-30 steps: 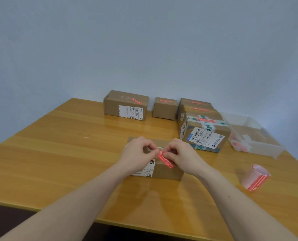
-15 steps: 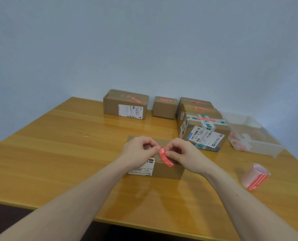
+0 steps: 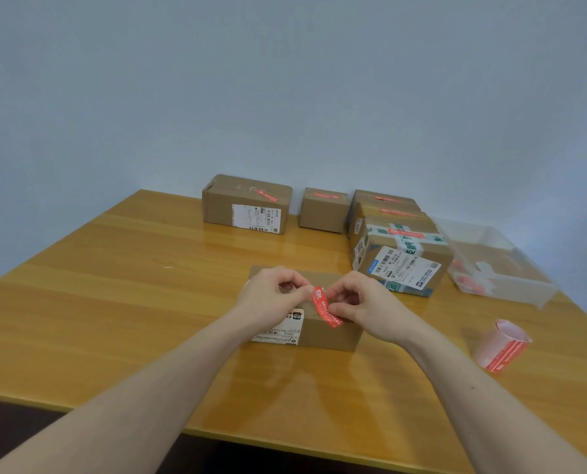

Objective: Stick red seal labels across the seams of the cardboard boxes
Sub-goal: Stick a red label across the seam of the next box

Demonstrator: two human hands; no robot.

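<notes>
Red seal label (image 3: 325,306) seemingly above wooden table (image 3: 121,302).

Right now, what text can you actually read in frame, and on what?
"P802": white label on the near box.
"A218", probably: shipping label on the taped box.
Too blurred to read: red seal label, label roll, far box sticker.

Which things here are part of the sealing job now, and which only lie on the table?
In use: red seal label, pinched by left hand and right hand; near box; label roll.

Lying about: sealed boxes; clear plastic bin.
</notes>
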